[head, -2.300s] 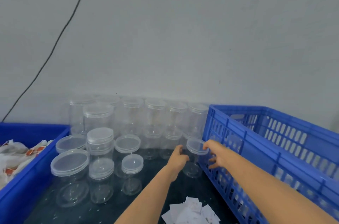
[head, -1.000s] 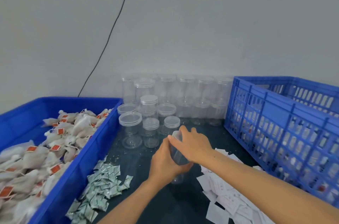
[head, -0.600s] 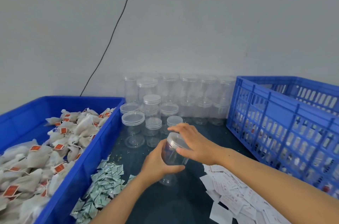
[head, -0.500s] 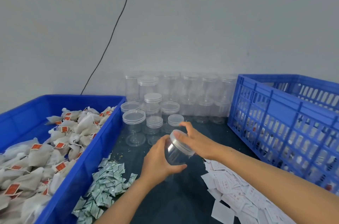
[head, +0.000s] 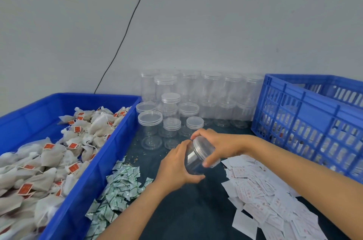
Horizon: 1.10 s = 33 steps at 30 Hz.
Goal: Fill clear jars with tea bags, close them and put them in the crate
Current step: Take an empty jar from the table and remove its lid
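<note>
Behind the left hand (head: 175, 167), much of the jar (head: 193, 163) is hidden. Its fingers curl round the jar; the right hand (head: 220, 144) grips the lid (head: 203, 148).

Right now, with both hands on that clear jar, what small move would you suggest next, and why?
Probably twist the lid off: the left hand grips the empty clear plastic jar, tilted, while the right hand grips its translucent screw lid, which is on, so no tea bags can go in.

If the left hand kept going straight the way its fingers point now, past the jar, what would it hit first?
Probably the right hand, which grips the lid of the jar that the left hand holds. Beyond that lies the blue crate, though depth is unclear.
</note>
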Available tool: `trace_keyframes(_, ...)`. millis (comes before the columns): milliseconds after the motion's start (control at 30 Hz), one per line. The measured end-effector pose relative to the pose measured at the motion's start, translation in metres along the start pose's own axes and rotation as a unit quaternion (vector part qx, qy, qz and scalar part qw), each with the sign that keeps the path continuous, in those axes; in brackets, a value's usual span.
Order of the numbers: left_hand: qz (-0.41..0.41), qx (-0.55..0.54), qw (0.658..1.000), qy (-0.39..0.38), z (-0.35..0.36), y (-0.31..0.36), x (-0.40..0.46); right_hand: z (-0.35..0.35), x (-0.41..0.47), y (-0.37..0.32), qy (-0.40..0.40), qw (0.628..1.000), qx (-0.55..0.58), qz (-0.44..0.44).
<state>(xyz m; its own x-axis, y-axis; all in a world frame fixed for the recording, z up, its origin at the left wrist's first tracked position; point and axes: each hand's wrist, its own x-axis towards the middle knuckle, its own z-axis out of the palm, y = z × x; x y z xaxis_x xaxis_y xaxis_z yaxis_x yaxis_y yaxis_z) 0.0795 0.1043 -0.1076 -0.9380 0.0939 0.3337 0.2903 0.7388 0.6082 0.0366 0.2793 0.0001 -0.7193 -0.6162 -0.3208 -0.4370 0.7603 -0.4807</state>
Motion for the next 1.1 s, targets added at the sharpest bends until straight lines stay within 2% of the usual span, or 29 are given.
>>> trace_keyframes(100,-0.007,-0.005,1.000,0.007,0.001,0.001,-0.001,-0.002,0.001,0.007,0.016,0.999,-0.027,-0.022)
trace_keyframes(200,0.006,0.015,1.000,-0.009,0.004,0.003,-0.002,0.007,0.010,0.003,0.012,0.996,0.010,0.083)
trace_keyframes(233,0.008,0.019,1.000,-0.014,0.005,0.003,-0.001,0.008,0.011,0.002,0.000,0.995,0.025,0.092)
trace_keyframes(433,-0.016,-0.008,1.000,-0.002,0.001,0.000,0.001,-0.003,0.009,0.004,-0.010,0.999,-0.019,-0.044)
trace_keyframes(533,-0.012,-0.005,1.000,-0.004,0.003,-0.001,-0.001,0.003,0.013,-0.001,0.029,0.996,0.078,0.038)
trace_keyframes(600,-0.008,-0.004,1.000,-0.005,0.004,0.000,-0.002,0.001,0.014,-0.001,0.021,0.993,0.077,0.090)
trace_keyframes(700,-0.013,-0.004,1.000,-0.009,0.004,0.000,-0.001,-0.007,0.011,0.001,-0.010,0.998,0.054,0.022)
trace_keyframes(800,-0.021,-0.014,1.000,-0.004,0.004,-0.003,-0.001,-0.008,0.008,0.005,-0.007,0.999,0.009,-0.033)
trace_keyframes(900,-0.025,-0.026,0.999,-0.007,0.004,-0.004,-0.001,0.002,0.013,0.004,0.027,0.997,0.065,0.037)
trace_keyframes(967,-0.021,-0.027,0.999,-0.011,0.004,-0.004,-0.001,0.001,0.015,0.004,0.022,0.990,0.108,0.087)
trace_keyframes(1100,-0.022,-0.034,0.999,-0.022,0.002,-0.006,0.002,-0.007,0.013,0.004,0.005,0.997,0.078,0.024)
